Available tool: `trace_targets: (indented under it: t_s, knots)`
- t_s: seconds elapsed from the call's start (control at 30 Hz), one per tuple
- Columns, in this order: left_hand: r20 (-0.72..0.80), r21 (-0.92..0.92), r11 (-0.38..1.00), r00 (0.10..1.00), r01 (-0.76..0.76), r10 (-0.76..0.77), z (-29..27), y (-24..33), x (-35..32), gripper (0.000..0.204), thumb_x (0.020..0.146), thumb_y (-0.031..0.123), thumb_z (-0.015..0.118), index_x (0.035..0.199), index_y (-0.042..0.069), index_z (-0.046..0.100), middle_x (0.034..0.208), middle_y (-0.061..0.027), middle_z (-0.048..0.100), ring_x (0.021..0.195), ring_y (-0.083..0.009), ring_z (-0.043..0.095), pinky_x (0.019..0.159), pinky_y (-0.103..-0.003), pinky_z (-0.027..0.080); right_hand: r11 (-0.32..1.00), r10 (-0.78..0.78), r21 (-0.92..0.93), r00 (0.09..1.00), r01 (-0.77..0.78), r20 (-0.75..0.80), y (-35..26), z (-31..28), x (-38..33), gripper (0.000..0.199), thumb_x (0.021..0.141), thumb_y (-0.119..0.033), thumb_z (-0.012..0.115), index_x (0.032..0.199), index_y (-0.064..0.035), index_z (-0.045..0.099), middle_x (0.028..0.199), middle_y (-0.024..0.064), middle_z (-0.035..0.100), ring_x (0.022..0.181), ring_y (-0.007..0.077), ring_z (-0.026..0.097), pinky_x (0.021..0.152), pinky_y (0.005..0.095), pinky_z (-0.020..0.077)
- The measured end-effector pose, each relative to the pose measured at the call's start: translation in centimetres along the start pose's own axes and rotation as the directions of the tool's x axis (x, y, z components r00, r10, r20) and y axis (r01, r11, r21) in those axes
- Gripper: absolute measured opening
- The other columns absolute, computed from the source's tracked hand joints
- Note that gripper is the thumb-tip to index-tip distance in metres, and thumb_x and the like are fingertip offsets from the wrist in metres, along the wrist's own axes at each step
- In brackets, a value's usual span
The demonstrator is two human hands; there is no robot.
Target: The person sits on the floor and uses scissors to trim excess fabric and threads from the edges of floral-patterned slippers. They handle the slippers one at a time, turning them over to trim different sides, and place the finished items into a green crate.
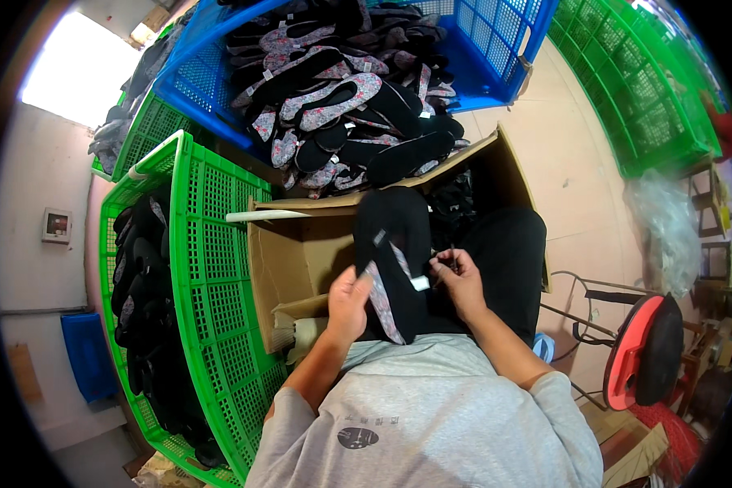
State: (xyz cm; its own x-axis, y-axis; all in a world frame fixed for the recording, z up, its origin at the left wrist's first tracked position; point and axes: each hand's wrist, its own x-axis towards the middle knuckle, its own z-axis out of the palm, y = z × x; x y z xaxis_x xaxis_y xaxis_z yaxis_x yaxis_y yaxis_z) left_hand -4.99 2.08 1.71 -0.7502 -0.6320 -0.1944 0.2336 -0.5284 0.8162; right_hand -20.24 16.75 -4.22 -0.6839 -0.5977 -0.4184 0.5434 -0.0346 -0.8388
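A flat black slipper with a grey, pink-flowered fabric trim (398,285) stood in front of the person's body, its broad rounded end pointing away and its narrower floral end toward the lap. A small white fabric tag (420,283) projected from its right side. The left hand (349,302), slightly blurred, gripped the slipper's left edge, with the thumb over the trim. The right hand (462,281) was just beside the opposite edge, its fingers curled to a narrow pinch; whether the dark detail at the fingertips was a held object could not be told.

Beneath and beyond the slipper lay an open brown cardboard box (289,260), crossed at its left by a slim white rod (264,215). Farther out, a blue perforated plastic crate (191,81) bore a heaped pile of black and floral slippers (333,102). To the left, a bright green lattice-sided plastic crate (228,325) contained further dark slippers (142,285). At the right, a second green plastic crate (634,98) rested on the pale tiled floor (577,171), near a crumpled translucent plastic bag (665,228) and a rounded red-and-black object (634,350).
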Motion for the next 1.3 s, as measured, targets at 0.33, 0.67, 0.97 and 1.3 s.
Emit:
trace_targets:
  t_s: [0.33, 0.67, 0.97, 1.3]
  knots:
    - [-0.331, -0.015, 0.990, 0.935, -0.141, 0.128, 5.4, 4.7, 2.3, 0.008, 0.102, 0.016, 0.053, 0.099, 0.009, 0.056, 0.095, -0.0032, 0.066, 0.083, -0.0118, 0.064, 0.076, -0.028, 0.053, 0.954, -0.296, 0.055, 0.896, 0.295, 0.330, -3.6, 0.0, -2.6, 0.053, 0.086, -0.007, 0.074, 0.132, -0.0050, 0.047, 0.127, 0.0067, 0.056, 0.117, 0.0139, 0.055, 0.086, 0.0236, 0.0456]
    - [0.000, 0.250, 0.967, 0.999, 0.046, -0.047, 3.7, 4.5, 1.0, 0.021, 0.097, -0.003, 0.046, 0.117, -0.004, 0.054, 0.106, -0.0118, 0.066, 0.090, -0.0178, 0.066, 0.085, -0.030, 0.054, 0.947, -0.228, -0.180, 0.950, 0.267, 0.213, -3.0, -0.6, -1.8, 0.040, 0.089, -0.017, 0.075, 0.120, -0.0034, 0.056, 0.104, 0.0009, 0.060, 0.092, 0.0076, 0.057, 0.085, 0.0239, 0.0474]
    - [0.071, -0.033, 0.981, 0.978, -0.193, 0.195, 3.5, 6.1, 1.5, 0.050, 0.086, -0.009, 0.046, 0.134, 0.006, 0.043, 0.112, -0.0123, 0.054, 0.062, -0.0122, 0.049, 0.060, -0.024, 0.041, 0.997, 0.053, 0.047, 0.999, -0.054, 0.012, -2.1, -1.5, -0.8, 0.025, 0.093, -0.024, 0.069, 0.109, -0.0089, 0.058, 0.084, -0.0054, 0.058, 0.056, -0.0005, 0.043, 0.044, 0.0167, 0.0290]
    - [0.085, -0.140, 0.963, 0.966, -0.230, 0.243, 4.2, 6.5, 2.3, 0.058, 0.082, -0.010, 0.051, 0.135, 0.011, 0.041, 0.109, -0.0096, 0.052, 0.065, -0.0101, 0.045, 0.058, -0.022, 0.037, 0.991, 0.122, 0.045, 0.992, -0.122, 0.006, -1.4, -2.0, 0.1, 0.025, 0.092, -0.029, 0.070, 0.104, -0.0113, 0.058, 0.080, -0.0066, 0.058, 0.050, -0.0002, 0.041, 0.040, 0.0172, 0.0273]
